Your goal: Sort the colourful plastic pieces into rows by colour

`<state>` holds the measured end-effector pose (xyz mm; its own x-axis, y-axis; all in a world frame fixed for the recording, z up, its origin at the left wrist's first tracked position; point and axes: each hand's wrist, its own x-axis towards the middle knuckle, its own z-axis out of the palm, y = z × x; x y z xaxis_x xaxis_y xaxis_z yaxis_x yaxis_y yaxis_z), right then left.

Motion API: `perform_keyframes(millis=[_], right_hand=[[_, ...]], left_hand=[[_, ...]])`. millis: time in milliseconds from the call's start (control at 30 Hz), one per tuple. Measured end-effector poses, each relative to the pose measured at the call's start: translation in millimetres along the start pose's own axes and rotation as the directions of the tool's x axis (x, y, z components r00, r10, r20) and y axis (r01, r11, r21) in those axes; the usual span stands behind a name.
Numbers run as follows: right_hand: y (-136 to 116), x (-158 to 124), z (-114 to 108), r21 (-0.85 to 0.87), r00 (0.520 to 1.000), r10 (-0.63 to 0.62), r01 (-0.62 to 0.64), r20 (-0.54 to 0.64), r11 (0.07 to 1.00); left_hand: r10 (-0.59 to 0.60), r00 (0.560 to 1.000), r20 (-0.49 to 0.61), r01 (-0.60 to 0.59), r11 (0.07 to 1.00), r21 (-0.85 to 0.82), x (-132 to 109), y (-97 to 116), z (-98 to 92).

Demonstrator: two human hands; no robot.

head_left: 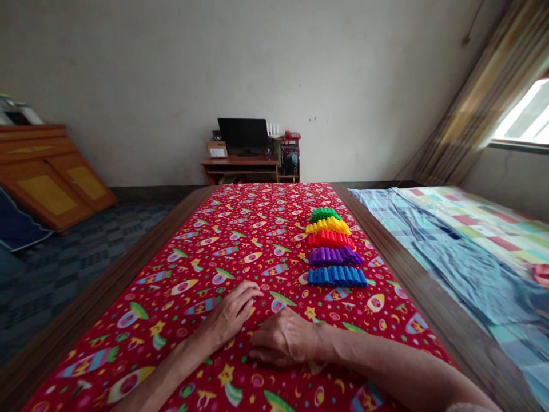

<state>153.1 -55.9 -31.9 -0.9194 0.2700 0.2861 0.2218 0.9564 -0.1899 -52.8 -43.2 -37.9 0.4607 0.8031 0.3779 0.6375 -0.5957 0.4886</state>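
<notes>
Blue pieces (337, 276) lie in a row just beyond the right hand (285, 341), four more coloured rows (330, 239) ranked behind, apparently sorted by hue. That hand and the left hand (231, 313) rest open, empty, on the red cloth (193, 257).

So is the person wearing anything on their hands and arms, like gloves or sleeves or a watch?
No gloves, rings or watch show. The bare left hand and bare right hand have short, plain nails. Both forearms are uncovered down to the picture's bottom edge. Only a pale sliver of cloth beside the right arm may be a sleeve edge.
</notes>
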Motion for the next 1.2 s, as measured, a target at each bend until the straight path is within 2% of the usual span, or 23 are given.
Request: perform_keyframes(millis=[200,800,1067,1133,1200], right_hand=[[4,-1,3,0.024,0.999,-0.042,0.042,-0.002,0.999],[3,0,-4,0.013,1.000,-0.028,0.028,0.015,1.000],[1,0,3,-0.033,1.000,-0.014,0.014,0.001,0.999],[-1,1,-1,-0.061,0.998,-0.057,0.057,-0.010,0.997],[-3,3,-18,-0.117,0.989,-0.128,0.119,-0.069,0.986]], left_hand=[[0.005,1.000,-0.006,-0.005,1.000,0.008,1,3,-2.3],[0.005,1.000,-0.008,-0.005,1.000,0.018,1,2,-2.6],[-0.028,0.999,0.019,0.028,1.000,0.014,-3,2,-2.5],[-0.022,1.000,0.010,0.022,1.000,0.020,-3,3,-3.0],[-0.006,1.000,0.003,0.005,0.999,0.033,-2,3,-2.7]])
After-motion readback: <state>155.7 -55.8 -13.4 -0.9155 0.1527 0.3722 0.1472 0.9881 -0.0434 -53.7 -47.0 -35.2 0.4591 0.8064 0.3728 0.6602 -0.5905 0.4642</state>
